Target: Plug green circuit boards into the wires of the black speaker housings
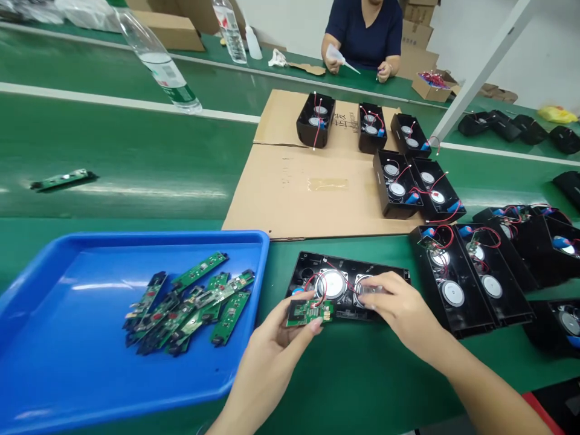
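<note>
My left hand (pixel 278 347) pinches a small green circuit board (pixel 309 312) in front of an open black speaker housing (pixel 389 270). Red wires run from the board's area into the housing. Two round silver-white speakers sit inside it, the left one (pixel 332 284) in full view, the other partly behind my fingers. A bit of a blue part (pixel 298 291) shows at the housing's left end. Over the right speaker is my right hand (pixel 403 308), its thumb and fingers closed around a small greyish piece (pixel 372 290) that I cannot make out clearly.
At left, a blue tray (pixel 149 396) holds several green boards; another board (pixel 63 180) lies beyond. Several black housings (pixel 471 320) stand at right and on the cardboard (pixel 290 208). Behind are water bottles (pixel 158 66) and a person (pixel 362 36) holding a white piece.
</note>
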The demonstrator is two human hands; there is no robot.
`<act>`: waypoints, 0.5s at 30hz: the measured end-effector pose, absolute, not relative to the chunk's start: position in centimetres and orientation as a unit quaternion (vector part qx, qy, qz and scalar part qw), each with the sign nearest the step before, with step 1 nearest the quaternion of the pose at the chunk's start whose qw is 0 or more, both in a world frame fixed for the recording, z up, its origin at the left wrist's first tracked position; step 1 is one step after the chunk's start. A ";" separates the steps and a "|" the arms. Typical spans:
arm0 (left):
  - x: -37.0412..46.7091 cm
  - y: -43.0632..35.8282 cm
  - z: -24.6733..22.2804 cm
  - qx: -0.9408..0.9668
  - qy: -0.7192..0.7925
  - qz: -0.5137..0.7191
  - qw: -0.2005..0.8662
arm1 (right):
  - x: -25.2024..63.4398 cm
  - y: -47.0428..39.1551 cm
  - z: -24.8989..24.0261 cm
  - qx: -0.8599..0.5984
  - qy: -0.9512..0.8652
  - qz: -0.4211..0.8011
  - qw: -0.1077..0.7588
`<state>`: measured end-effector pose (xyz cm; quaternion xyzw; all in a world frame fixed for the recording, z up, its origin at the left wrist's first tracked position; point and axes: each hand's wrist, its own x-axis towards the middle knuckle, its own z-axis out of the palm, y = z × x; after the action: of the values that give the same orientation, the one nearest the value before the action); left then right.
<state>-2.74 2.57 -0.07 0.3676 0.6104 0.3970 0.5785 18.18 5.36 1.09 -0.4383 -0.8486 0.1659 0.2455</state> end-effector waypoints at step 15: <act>-1.5 4.3 0.1 0.391 0.605 0.413 0.558 | 14.2 6.2 -0.3 -0.471 -0.798 0.218 0.307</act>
<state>-1.50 4.30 0.09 0.3913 0.6047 0.4127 0.5576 14.19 6.24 -0.33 -0.4708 -0.7977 0.2185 0.3070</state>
